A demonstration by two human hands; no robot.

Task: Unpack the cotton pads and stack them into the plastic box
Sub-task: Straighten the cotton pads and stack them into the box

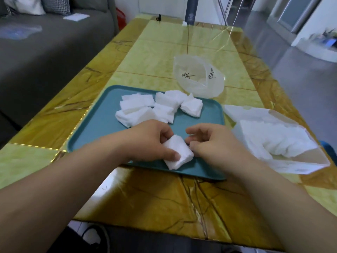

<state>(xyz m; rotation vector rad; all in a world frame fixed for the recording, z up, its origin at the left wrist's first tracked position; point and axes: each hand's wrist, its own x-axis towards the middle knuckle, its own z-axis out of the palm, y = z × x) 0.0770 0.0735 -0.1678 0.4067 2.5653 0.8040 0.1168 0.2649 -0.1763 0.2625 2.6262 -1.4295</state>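
A small stack of white cotton pads lies near the front edge of a teal tray. My left hand grips this stack, thumb on its near side and fingers on its far side. My right hand is right beside the stack with curled fingers touching its right edge. Several more cotton pads lie in loose piles at the back of the tray. A clear plastic box with black markings stands behind the tray, tipped. To the right lies an open plastic bag with pads inside.
The tray sits on a yellow-green and amber marble-pattern table. A grey sofa runs along the left. Metal legs and a dark pole stand beyond the table's far end. My shoe shows under the near edge.
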